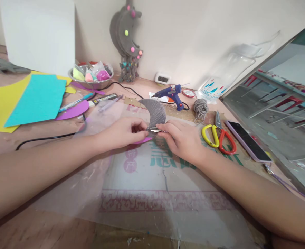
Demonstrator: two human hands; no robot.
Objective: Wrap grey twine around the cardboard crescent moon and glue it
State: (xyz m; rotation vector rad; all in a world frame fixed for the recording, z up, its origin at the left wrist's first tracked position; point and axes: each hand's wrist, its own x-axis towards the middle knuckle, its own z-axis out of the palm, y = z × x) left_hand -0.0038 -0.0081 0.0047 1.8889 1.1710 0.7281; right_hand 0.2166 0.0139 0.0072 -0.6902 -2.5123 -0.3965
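A grey yarn-wrapped crescent (158,112) is held over the covered work surface, its lower end between my hands. My left hand (125,133) pinches that lower end from the left. From the other side, my right hand (179,138) is closed on a thin, shiny metal tool (154,130), whose tip lies against the yarn; its exact kind is hidden by the fingers. Below the crescent shows a bit of purple sheet (144,140). A loose strand of grey yarn (165,180) trails toward me over the printed plastic sheet (142,202).
Right of my hands lie a grey yarn ball (200,109), scissors (221,138) and a phone (248,140). A blue glue gun (171,95) stands behind. Coloured sheets (35,100) and a black cable (51,136) are at left. A decorated crescent (125,33) hangs at the wall.
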